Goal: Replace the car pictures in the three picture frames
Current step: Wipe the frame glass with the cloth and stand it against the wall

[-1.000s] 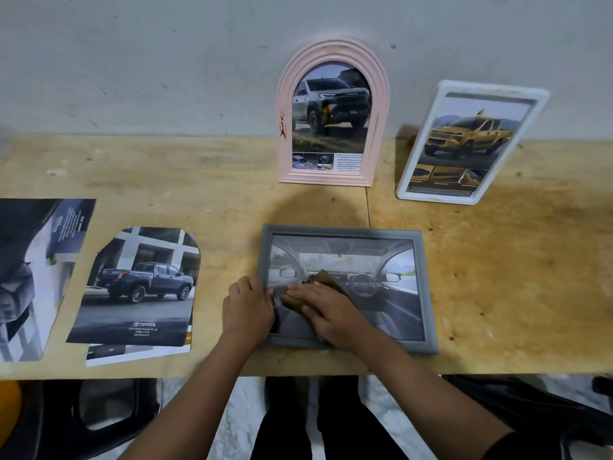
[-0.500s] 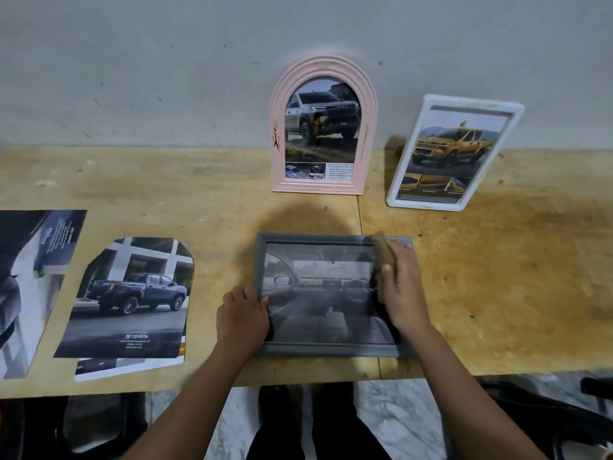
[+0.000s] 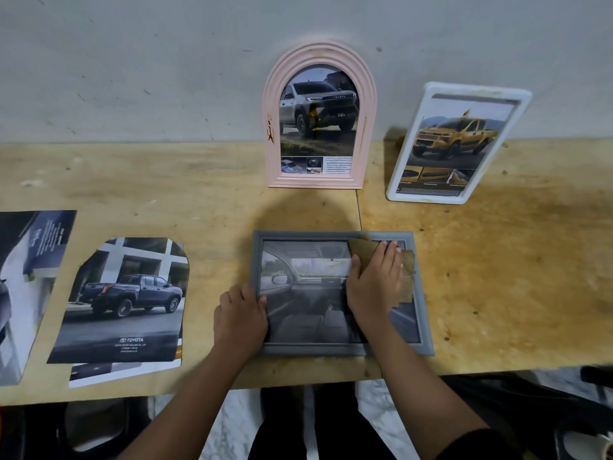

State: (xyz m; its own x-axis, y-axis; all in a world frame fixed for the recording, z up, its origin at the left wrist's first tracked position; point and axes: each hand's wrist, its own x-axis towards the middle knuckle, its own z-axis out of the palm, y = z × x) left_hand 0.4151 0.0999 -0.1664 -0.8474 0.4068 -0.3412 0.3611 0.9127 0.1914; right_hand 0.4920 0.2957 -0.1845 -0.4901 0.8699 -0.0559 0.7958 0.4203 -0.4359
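Left hand point(image 3: 240, 318) gripped the flat grey frame's point(image 3: 331, 350) left edge with curled fingers; right hand point(image 3: 374, 287) pressed a cloth point(image 3: 363, 254), fingers straight, onto its car-interior picture point(image 3: 298, 293).

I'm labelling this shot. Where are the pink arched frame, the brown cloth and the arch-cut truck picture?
pink arched frame point(image 3: 320, 53): head view, top of the arch rim.
brown cloth point(image 3: 363, 253): head view, its bare upper-left corner.
arch-cut truck picture point(image 3: 127, 293): head view, on the blue truck.
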